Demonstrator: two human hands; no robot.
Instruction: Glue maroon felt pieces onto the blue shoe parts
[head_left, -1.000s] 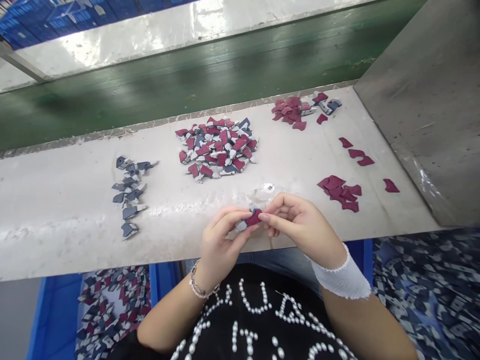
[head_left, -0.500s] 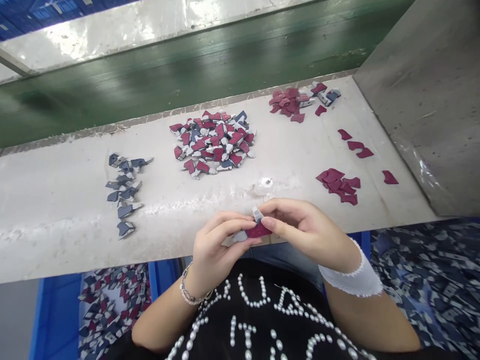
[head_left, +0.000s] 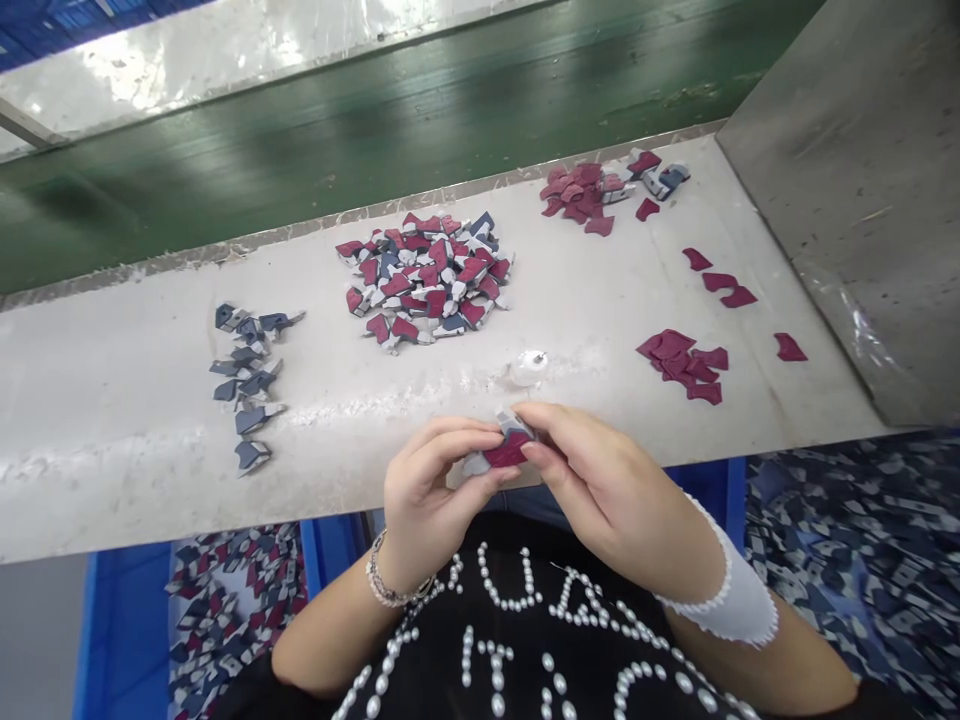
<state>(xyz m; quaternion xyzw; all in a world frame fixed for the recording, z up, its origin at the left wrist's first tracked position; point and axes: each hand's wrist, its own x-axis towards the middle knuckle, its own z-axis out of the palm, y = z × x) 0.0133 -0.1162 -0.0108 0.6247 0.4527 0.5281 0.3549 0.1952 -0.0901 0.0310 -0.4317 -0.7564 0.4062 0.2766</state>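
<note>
Factory line: green conveyor belt [head_left: 300,170], long workbench [head_left: 112,470], blue plastic crates [head_left: 124,640] full of cut maroon-and-grey pieces [head_left: 232,600].

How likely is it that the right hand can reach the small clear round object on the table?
Probably yes: the object sits just ahead of the right hand, nothing between them, though that hand is pinching a maroon-and-grey piece.

Pearl-bead lettering [head_left: 517,620] across the chest of a black top [head_left: 442,640], in curving rows, the only writing in view and only partly legible. Nearest the collar of the top, a row of beaded letters with a U-like shape among them, too bent by the folds to give a word. Lower down on the same top, shapes like an I and a T, with further curved letters to their right, cut off by the bottom edge of the view.
</note>
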